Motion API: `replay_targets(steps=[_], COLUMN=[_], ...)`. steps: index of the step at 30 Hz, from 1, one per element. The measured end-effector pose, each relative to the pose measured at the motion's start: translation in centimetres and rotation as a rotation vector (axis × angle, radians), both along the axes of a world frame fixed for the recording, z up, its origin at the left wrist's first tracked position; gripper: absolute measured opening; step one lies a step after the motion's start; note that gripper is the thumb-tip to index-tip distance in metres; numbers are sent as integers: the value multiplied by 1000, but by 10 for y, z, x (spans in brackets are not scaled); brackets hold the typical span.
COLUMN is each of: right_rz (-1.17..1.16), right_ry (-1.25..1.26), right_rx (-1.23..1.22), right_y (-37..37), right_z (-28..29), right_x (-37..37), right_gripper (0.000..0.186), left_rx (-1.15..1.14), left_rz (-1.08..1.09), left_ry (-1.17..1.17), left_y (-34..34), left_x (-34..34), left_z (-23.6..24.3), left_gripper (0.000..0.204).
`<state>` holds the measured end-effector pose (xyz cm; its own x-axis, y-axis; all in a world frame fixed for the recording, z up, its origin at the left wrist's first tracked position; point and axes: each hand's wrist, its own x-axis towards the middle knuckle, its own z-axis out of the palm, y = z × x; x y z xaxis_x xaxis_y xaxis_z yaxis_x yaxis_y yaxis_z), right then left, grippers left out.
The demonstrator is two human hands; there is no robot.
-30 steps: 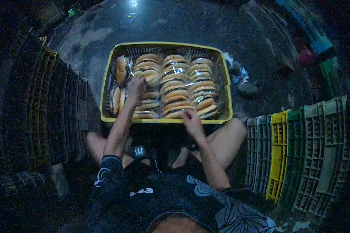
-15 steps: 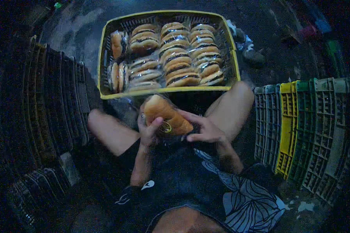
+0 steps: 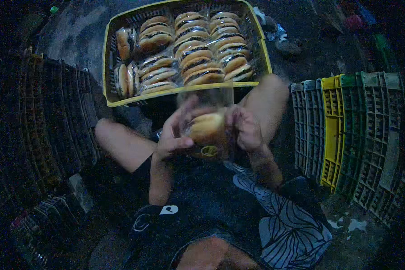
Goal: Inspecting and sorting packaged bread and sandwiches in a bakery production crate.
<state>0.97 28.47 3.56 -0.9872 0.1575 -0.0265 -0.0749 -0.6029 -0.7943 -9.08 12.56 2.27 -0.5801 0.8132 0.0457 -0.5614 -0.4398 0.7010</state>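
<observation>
A golden-brown bread bun (image 3: pixel 207 128) sits inside a clear plastic bag (image 3: pixel 211 98) in front of my torso. The bag bears a small yellow round mark and is blurred by motion. My left hand (image 3: pixel 172 136) grips the bagged bun from its left side, thumb on the near face and fingers blurred behind. With curled fingers, my right hand (image 3: pixel 247 129) pinches the right edge of the bag. Just beyond, a black crate with a yellow rim (image 3: pixel 144 100) holds rows of bagged buns (image 3: pixel 198 65) with dark filling.
Stacked dark crates (image 3: pixel 63 112) stand at my left. On the right is a row of grey, yellow and green crates (image 3: pixel 333 130). My bent legs lie on either side of the bag. Crumpled plastic (image 3: pixel 281 33) lies past the crate's right corner.
The bagged bun has turned and its bag now shows stretched upward. My right hand has risen and closed at the bag's edge. The crate sits slightly higher and further left in view.
</observation>
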Motion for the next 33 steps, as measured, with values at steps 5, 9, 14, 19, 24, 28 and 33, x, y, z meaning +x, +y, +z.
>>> replay_targets(steps=[5, 9, 14, 19, 24, 28, 33], right_rz=[-8, 44, -52, -22, -201, -254, -66], right_ry=[-494, -449, 176, -88, 32, -277, 7], right_rx=[-112, 206, 661, 304, 844, 806, 1140], right_y=[-7, 0, 5, -8, -13, -26, -22], right_z=[-3, -12, 1, 16, 0, 10, 6], right_x=[-7, -15, -16, -16, -13, -11, -14], right_gripper=[25, 26, 20, 25, 18, 21, 26], left_rx=[-176, -296, -65, -419, -559, -538, -722], left_rz=[127, 135, 231, 38, 117, 417, 246], left_ry=[146, 62, 263, 14, 323, 458, 784], left_y=[18, 3, 12, 17, 12, 8, -7], left_x=[25, 29, 29, 20, 24, 38, 29], left_z=[0, 0, -10, 3, 0, 21, 20], left_gripper=[62, 53, 28, 16, 21, 27, 34])
